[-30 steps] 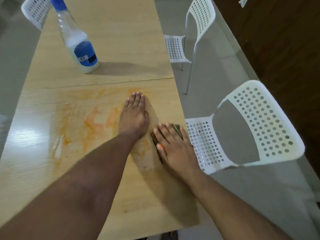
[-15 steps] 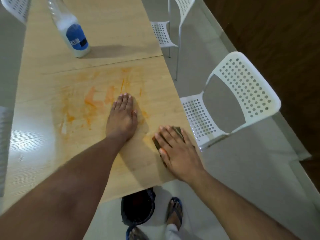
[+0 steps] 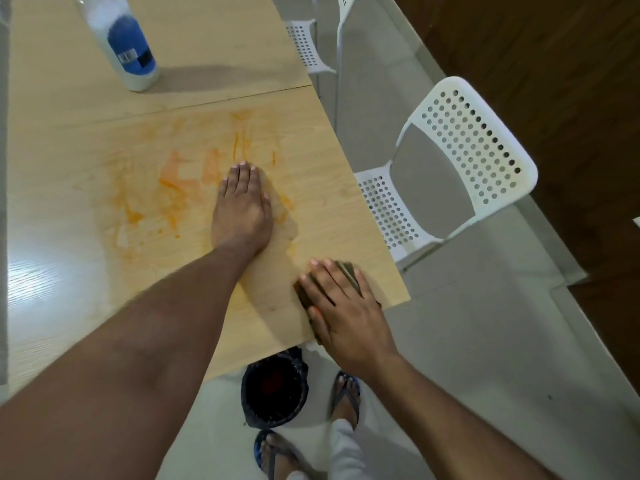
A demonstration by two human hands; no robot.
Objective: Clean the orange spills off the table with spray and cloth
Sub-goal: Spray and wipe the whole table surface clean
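Note:
Orange spills (image 3: 176,188) smear the light wooden table (image 3: 62,140) left of and beyond my left hand. My left hand (image 3: 242,209) lies flat on the tabletop, fingers straight and together. My right hand (image 3: 343,306) presses flat on a dark brownish cloth (image 3: 349,270) at the table's near right corner, by its near edge; most of the cloth is hidden under the palm. A spray bottle (image 3: 124,46) with a blue label stands upright at the far left, its top out of frame.
Two white perforated chairs stand right of the table, one near (image 3: 460,161) and one farther back (image 3: 308,46). A black-lined bin (image 3: 275,388) sits on the floor under the near table edge, beside my feet in blue sandals (image 3: 343,393).
My right hand has pulled the cloth toward the near table edge. My left hand has slid nearer over the spill area. The view has tilted down, showing the bin and my feet.

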